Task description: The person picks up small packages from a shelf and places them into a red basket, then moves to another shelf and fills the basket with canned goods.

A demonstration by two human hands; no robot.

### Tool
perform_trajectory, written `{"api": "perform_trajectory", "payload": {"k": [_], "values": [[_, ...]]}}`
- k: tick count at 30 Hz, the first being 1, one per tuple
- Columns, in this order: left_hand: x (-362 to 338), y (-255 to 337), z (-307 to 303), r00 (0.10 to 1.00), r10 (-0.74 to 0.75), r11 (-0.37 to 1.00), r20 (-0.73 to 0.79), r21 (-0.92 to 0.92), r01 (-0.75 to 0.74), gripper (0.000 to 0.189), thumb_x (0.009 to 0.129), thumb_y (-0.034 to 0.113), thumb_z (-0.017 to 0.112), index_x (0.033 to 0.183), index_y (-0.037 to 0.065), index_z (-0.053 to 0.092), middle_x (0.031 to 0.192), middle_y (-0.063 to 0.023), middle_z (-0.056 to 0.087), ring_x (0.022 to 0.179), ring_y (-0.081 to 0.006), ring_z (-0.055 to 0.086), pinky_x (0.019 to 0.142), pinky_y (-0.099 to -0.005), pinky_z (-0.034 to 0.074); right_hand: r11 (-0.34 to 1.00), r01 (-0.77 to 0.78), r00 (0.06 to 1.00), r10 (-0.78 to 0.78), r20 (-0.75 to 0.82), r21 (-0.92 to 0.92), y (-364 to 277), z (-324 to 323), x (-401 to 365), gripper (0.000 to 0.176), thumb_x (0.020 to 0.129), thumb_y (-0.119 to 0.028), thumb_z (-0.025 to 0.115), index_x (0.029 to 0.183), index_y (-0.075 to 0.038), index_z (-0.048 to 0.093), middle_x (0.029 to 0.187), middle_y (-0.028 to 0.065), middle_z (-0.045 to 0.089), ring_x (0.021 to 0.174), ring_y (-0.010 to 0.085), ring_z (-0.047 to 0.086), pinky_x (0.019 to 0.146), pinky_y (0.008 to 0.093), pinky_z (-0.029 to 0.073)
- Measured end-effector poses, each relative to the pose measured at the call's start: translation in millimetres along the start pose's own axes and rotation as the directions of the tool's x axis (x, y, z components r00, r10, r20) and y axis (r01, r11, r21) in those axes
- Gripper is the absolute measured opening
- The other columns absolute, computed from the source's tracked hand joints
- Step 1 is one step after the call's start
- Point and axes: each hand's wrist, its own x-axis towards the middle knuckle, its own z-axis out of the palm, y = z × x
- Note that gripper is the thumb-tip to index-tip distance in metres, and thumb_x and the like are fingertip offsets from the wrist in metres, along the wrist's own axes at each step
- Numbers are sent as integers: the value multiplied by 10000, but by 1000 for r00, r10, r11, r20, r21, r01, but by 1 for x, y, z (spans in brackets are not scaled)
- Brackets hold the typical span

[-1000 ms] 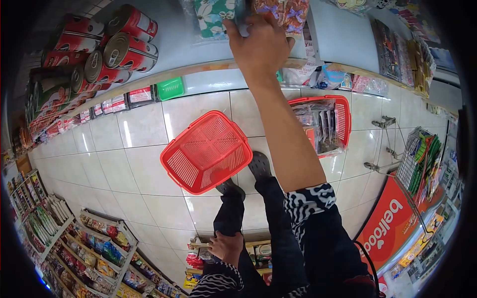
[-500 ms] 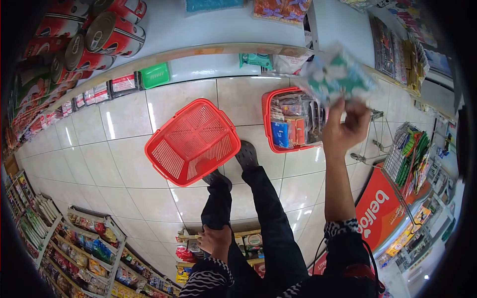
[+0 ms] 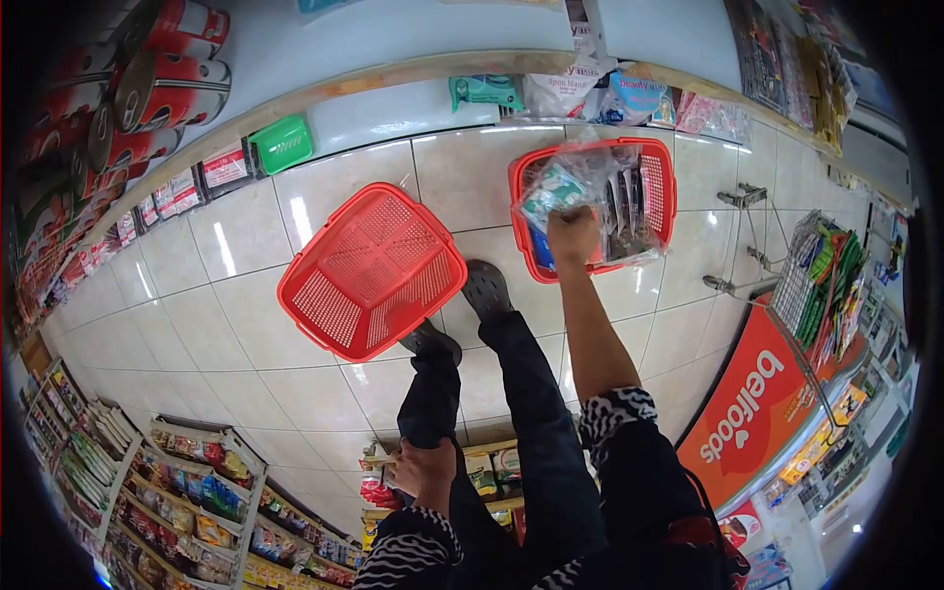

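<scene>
My right hand [image 3: 573, 237] is closed on a clear plastic packet with a green and white print [image 3: 557, 193], over the left part of a red basket [image 3: 667, 187]. Dark packets [image 3: 626, 200] stand inside that basket, and part of a blue one shows below the held packet. My left hand [image 3: 425, 468] rests on my left knee, its fingers curled round the dark trouser leg. An empty red basket [image 3: 379, 265] sits on the floor in front of my feet.
A low shelf edge [image 3: 364, 84] runs across the top, with a green tray [image 3: 282, 143] and packs beneath it. Red cans [image 3: 172, 90] stand at upper left. A wire rack [image 3: 806, 285] and a red belfoods panel [image 3: 747, 403] are at right.
My right hand has moved down and left with the green and white packet, from beside the shelf to over the filled basket. My left hand stays on the knee.
</scene>
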Motion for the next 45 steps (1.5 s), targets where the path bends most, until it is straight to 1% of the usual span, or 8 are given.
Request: {"api": "perform_trajectory", "payload": {"k": [7,14,22,27,32,35,43,45], "values": [[3,-2,6,999,-21,1000,38,-17,22,722,736,491,741,1323,72,699,1304,-173,712,1272,-358,646,1144,-483,426,935,255,953,-286,97,248,-31,-28,-22,1064,713,-91,831,1612,45,280,839,109,708,819,314,730,807,448,578],[6,-6,12,1000,-5,1000,20,-14,5,692,780,512,725,1308,65,688,1275,-170,726,1296,-354,647,1115,-493,492,927,370,805,-354,476,64,-2,-53,-2,1185,730,-16,808,1680,-37,100,916,112,730,775,252,705,723,355,566],[-2,-28,14,963,270,932,-1,-250,-262,921,772,452,821,1557,73,524,1317,-221,681,1251,-419,650,1093,-553,499,708,309,621,-656,429,634,-36,-125,-108,1332,788,112,753,1690,-90,-205,1078,113,694,905,166,698,781,292,578],[-13,30,-84,656,647,176,-389,-760,-625,697,948,197,806,1546,14,498,1348,-236,705,1238,-312,695,1048,-413,522,841,8,413,-496,764,542,-56,-174,-158,971,829,64,722,1677,-99,280,1149,215,709,988,376,754,869,425,601],[-21,64,-142,550,789,157,-275,-774,-613,309,941,135,805,1206,15,701,1059,-134,801,1020,-236,770,979,-410,545,806,60,403,-559,725,588,-85,-196,-153,887,796,-22,818,1599,-115,453,1273,213,670,1085,402,723,908,469,601],[-20,56,-144,367,858,209,-359,-408,-889,350,925,73,798,1253,1,701,1127,-175,790,1060,-321,762,973,-405,560,680,627,514,-728,453,380,-97,-209,-144,574,683,-253,963,1196,-101,754,1338,174,636,1375,414,562,1074,494,532],[-76,48,-176,476,679,138,-559,-539,-831,502,828,167,880,1272,39,686,1099,-152,774,1058,-366,740,1001,-466,559,761,250,109,-637,763,599,-54,-213,-168,349,811,-159,870,1074,-26,683,928,172,721,867,370,741,742,398,565],[-67,36,-183,277,824,86,-494,-375,-923,561,810,135,900,1312,27,674,1125,-161,776,1057,-340,753,990,-430,571,723,130,50,-688,724,679,-60,-225,-172,321,856,-135,837,1106,-13,676,923,183,728,850,379,745,735,401,571]]}}
